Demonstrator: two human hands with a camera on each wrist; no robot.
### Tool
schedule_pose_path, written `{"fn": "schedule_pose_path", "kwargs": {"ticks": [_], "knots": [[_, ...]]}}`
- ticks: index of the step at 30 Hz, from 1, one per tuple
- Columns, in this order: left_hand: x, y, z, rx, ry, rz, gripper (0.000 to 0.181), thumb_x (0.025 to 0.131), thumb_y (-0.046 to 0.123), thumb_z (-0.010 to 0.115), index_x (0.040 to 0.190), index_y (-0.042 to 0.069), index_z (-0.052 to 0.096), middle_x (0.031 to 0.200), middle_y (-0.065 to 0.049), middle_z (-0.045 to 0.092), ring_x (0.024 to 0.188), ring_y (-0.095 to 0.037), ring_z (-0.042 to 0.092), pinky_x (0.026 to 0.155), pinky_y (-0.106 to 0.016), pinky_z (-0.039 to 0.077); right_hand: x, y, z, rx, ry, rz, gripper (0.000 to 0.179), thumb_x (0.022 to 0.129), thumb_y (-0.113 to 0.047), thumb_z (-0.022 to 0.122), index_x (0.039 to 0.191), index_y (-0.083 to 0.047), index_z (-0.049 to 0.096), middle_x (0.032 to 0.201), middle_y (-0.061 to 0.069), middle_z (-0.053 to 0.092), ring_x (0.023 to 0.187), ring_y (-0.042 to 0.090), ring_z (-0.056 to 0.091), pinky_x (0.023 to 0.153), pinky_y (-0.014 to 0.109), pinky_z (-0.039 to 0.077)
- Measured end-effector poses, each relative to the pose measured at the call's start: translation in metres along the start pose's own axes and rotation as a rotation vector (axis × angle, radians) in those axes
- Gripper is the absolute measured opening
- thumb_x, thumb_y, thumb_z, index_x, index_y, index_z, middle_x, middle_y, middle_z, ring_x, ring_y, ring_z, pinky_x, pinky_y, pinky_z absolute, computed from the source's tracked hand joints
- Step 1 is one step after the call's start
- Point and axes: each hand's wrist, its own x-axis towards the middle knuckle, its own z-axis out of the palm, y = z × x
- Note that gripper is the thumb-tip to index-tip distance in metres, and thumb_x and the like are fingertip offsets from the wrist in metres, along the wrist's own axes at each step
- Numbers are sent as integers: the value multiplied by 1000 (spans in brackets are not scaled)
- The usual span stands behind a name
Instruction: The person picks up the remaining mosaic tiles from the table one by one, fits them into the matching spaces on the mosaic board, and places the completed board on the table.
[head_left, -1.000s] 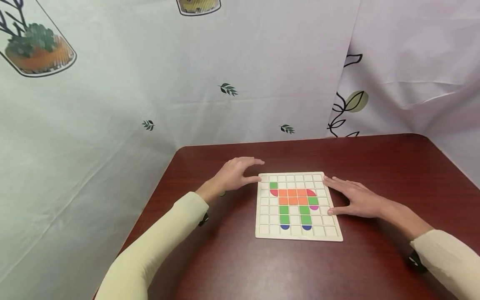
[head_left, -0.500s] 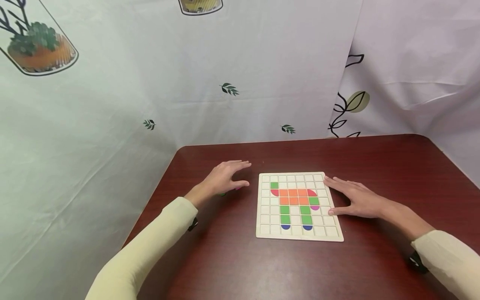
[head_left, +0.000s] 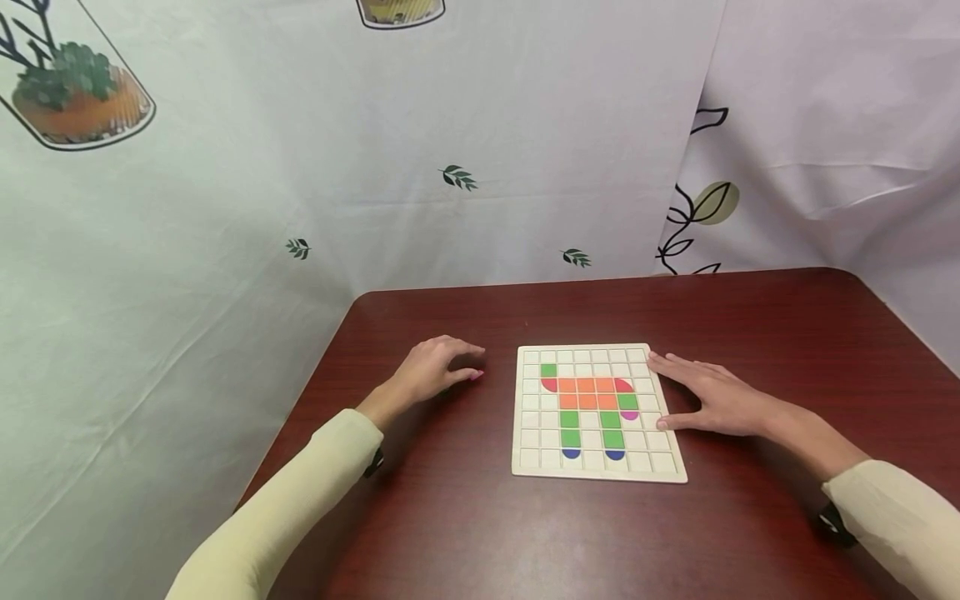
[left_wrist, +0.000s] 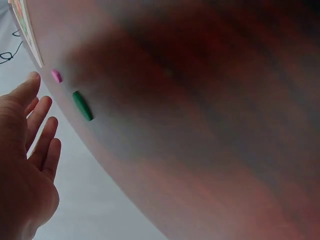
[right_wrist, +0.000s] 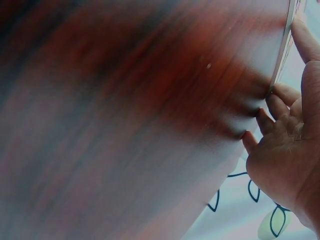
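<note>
A square cream grid board [head_left: 528,437] lies flat on the table. Coloured pieces fill some of its cells: an orange block [head_left: 587,393], green squares, red and magenta curved pieces, and blue half-rounds at the bottom. My right hand [head_left: 712,396] rests against the board's right edge, thumb and fingers spread. Left of the board, my left hand [head_left: 427,368] is low over the table, fingers loosely bent and holding nothing. In the left wrist view a pink piece [left_wrist: 56,76] and a green piece [left_wrist: 82,106] lie near its fingers, apart from them. The head view mostly hides both.
The dark red-brown table [head_left: 600,542] has rounded far corners. Behind it and along the left hangs a white cloth [head_left: 525,125] printed with plants.
My left hand has drawn left, away from the board's upper left corner, and lowered toward the table, covering the green piece in the head view. The right hand and board stay put.
</note>
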Motion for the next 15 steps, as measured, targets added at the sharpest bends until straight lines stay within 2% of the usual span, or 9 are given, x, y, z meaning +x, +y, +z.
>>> {"fn": "schedule_pose_path", "kwargs": {"ticks": [5,15], "knots": [[-5,-2,6,-1,21,12,29,95,26,84,123,16,80,120,2,78,113,-20,72,99,-44,55,0,0,0,-2,-2,-4,106,84,-67,81,161,-5,43,166,19,40,152,49,32,113,70,29],[-5,1,13,1,15,6,23,95,22,84,116,16,81,113,3,79,106,-17,73,94,-42,57,1,0,0,2,-9,8,107,84,-68,81,161,-5,43,167,19,39,153,49,31,113,70,28]]}}
